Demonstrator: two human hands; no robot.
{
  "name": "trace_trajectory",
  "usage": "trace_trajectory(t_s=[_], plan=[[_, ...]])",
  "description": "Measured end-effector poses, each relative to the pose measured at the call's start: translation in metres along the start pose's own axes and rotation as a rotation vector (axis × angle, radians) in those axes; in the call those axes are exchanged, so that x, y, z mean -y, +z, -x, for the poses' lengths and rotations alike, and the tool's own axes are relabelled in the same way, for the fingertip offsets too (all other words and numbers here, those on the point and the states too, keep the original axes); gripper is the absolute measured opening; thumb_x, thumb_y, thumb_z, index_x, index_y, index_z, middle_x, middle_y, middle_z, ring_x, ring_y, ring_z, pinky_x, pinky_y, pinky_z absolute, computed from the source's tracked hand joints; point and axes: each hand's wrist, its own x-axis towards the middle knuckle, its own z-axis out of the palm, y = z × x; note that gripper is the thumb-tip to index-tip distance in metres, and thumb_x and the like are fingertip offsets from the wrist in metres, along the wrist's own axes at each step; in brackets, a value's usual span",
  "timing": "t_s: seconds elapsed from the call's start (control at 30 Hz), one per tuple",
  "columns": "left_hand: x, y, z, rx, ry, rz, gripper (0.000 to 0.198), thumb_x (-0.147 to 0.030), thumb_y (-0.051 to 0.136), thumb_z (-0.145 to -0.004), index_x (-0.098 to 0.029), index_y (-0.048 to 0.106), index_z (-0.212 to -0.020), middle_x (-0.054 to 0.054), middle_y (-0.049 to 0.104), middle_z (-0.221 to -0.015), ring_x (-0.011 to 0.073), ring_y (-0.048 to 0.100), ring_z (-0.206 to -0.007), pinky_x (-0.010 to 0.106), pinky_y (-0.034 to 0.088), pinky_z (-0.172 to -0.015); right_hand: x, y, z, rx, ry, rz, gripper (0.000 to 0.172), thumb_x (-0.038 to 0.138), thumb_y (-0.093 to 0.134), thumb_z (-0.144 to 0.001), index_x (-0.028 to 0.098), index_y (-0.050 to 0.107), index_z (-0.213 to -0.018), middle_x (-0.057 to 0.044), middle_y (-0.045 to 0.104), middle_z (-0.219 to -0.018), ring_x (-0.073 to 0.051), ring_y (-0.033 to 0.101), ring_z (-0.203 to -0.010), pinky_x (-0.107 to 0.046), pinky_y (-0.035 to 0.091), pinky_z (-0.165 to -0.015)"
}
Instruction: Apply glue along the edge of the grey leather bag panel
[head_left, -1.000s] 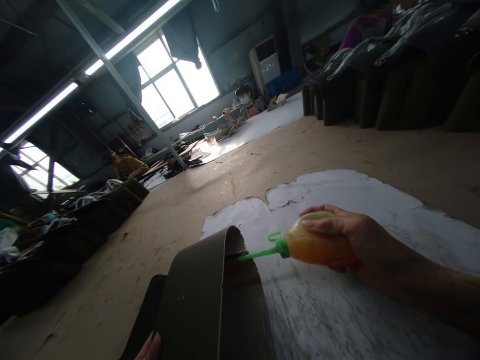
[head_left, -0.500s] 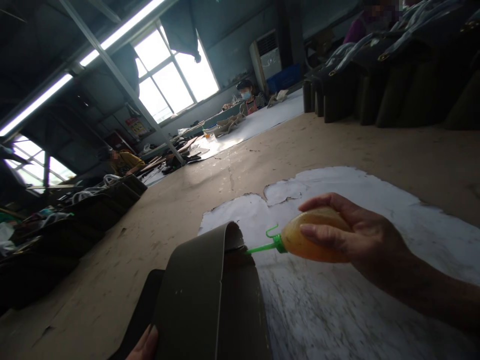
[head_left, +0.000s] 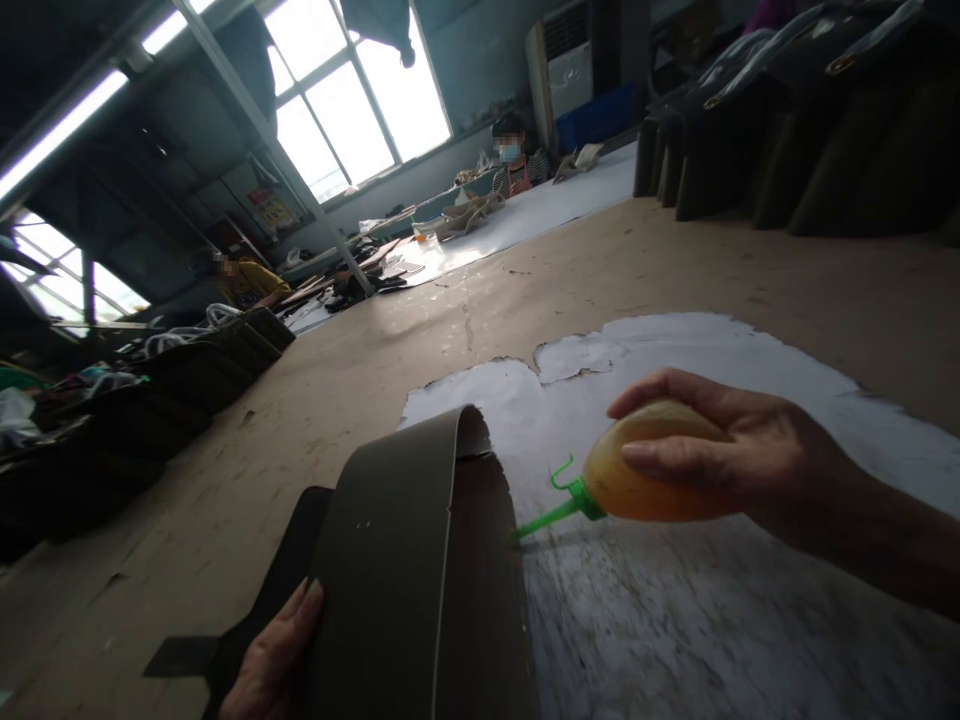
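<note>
My right hand (head_left: 720, 440) is wrapped round a soft squeeze bottle (head_left: 667, 490) of amber liquid with a green cap. Its thin green nozzle (head_left: 547, 518) points left, with the tip at the right edge of a dark olive bag panel (head_left: 390, 560). The panel is bent over at the top, so that a hollow opens on its right side. At the panel's lower left, my left hand (head_left: 277, 650) grips it by the edge; some of those fingers are hidden. A black flap with a strap (head_left: 187, 655) sticks out beyond that hand.
Under the work lies a torn white sheet (head_left: 675, 350) on a wide brown-covered table (head_left: 360, 370). Rows of dark bags stand at the right (head_left: 810, 170) and the left (head_left: 187, 410). Two people sit at the far side, near the windows.
The nozzle has come out of the fold and moved down along the panel's right edge. More of my left hand and the black strap shows. The camera view has tipped slightly downward.
</note>
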Motion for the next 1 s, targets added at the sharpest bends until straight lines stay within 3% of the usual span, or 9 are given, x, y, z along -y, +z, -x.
trace_trajectory(t_s=[0.17,0.27,0.53,0.7,0.9,1.0], plan=[[-0.006,-0.003,0.005,-0.045,-0.133,-0.003,0.023,-0.024,0.068,-0.069,-0.013,0.066,-0.090,0.009,0.069,-0.072,0.0265,0.066,-0.065,0.034,0.058,-0.058,0.013,0.006,0.013,0.203,0.181,-0.079,0.029,0.039,0.069,-0.059,0.024,0.062,-0.083,0.003,0.062,-0.062,-0.014,0.057,-0.055,-0.018,0.044,-0.045],[-0.005,-0.003,0.006,-0.029,-0.064,0.038,0.015,-0.019,0.062,-0.072,-0.010,0.066,-0.084,0.009,0.067,-0.065,0.0243,0.065,-0.056,0.032,0.057,-0.052,0.017,0.009,0.019,0.286,0.229,-0.063,0.029,0.039,0.069,-0.058,0.025,0.063,-0.083,0.002,0.064,-0.065,-0.016,0.060,-0.056,-0.018,0.045,-0.044],[-0.006,0.006,0.008,-0.014,0.001,0.111,0.017,-0.013,0.052,-0.078,-0.005,0.065,-0.085,0.014,0.067,-0.065,0.0248,0.064,-0.054,0.030,0.056,-0.049,0.009,0.011,0.023,0.427,0.099,-0.101,0.024,0.037,0.072,-0.063,0.028,0.064,-0.084,0.001,0.066,-0.064,-0.017,0.062,-0.051,-0.015,0.046,-0.038],[-0.006,0.006,0.007,-0.016,0.017,0.139,0.017,-0.012,0.052,-0.077,-0.004,0.065,-0.086,0.014,0.068,-0.070,0.0249,0.064,-0.055,0.034,0.057,-0.051,0.008,0.012,0.025,0.440,0.085,-0.084,0.023,0.036,0.073,-0.063,0.029,0.065,-0.083,0.002,0.066,-0.063,-0.017,0.062,-0.049,-0.015,0.046,-0.037],[-0.007,0.007,0.008,-0.006,0.022,0.152,0.018,-0.013,0.052,-0.077,-0.005,0.064,-0.088,0.013,0.069,-0.072,0.0239,0.065,-0.056,0.034,0.057,-0.053,0.011,0.013,0.021,0.292,0.098,0.016,0.028,0.039,0.075,-0.055,0.028,0.066,-0.078,0.000,0.065,-0.059,-0.018,0.060,-0.044,-0.019,0.044,-0.032],[-0.006,0.008,0.009,-0.018,0.017,0.120,0.018,-0.015,0.053,-0.078,-0.005,0.064,-0.087,0.013,0.068,-0.069,0.0236,0.064,-0.055,0.031,0.057,-0.053,0.013,0.013,0.022,0.287,0.083,0.041,0.027,0.040,0.074,-0.053,0.028,0.066,-0.076,0.000,0.064,-0.057,-0.019,0.059,-0.043,-0.019,0.043,-0.031]])
